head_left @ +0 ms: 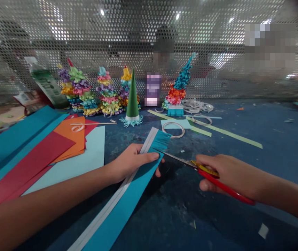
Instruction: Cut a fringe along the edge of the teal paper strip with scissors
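Observation:
My left hand [135, 160] grips a long strip of blue paper [123, 216] with a white band along one edge, thumb on top and fingers beneath. The strip's far end is cut into a narrow fringe [162, 139]. In my right hand [224, 174] is a pair of scissors [229, 190] with red and yellow handles. Its blade tips lie at the strip, just beyond my left thumb, where the fringe ends. Past the strip stands a green paper cone [132, 97] with a pale blue fringed base.
Blue, red and orange paper sheets [68, 139] lie at the left, a thin stick [94, 123] across them. Several fringed paper cones [180, 83] and a green bottle [47, 85] stand along a perforated metal screen [128, 31]. Tape rolls [173, 134] and pale green strips [229, 134] lie behind the scissors.

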Demonstrator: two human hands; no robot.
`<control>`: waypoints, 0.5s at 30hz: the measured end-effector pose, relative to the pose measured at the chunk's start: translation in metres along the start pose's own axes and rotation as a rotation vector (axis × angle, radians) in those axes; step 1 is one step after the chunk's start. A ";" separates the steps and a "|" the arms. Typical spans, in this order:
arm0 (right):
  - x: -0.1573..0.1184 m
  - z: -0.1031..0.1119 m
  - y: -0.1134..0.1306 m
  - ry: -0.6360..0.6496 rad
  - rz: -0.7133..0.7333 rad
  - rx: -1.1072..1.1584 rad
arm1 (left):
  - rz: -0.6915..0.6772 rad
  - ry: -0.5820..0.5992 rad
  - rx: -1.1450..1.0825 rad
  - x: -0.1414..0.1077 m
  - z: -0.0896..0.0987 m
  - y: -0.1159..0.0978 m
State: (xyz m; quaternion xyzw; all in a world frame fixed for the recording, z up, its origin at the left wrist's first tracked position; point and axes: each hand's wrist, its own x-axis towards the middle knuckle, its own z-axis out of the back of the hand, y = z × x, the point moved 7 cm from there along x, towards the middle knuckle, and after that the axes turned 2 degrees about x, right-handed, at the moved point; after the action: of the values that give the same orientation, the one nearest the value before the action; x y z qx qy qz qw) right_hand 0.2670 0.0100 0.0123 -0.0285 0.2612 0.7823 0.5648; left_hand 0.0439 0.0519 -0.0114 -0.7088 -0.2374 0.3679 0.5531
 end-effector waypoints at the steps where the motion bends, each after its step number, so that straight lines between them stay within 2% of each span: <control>1: -0.001 -0.001 0.001 0.009 0.008 -0.005 | 0.002 -0.010 0.010 0.000 0.001 0.000; 15: -0.007 -0.006 -0.003 0.025 -0.035 -0.028 | -0.040 -0.113 0.046 -0.002 0.005 -0.004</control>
State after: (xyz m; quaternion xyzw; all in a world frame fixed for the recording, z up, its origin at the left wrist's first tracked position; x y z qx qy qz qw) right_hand 0.2711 0.0017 0.0085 -0.0508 0.2565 0.7754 0.5747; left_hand 0.0396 0.0546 -0.0079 -0.6691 -0.2736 0.4015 0.5624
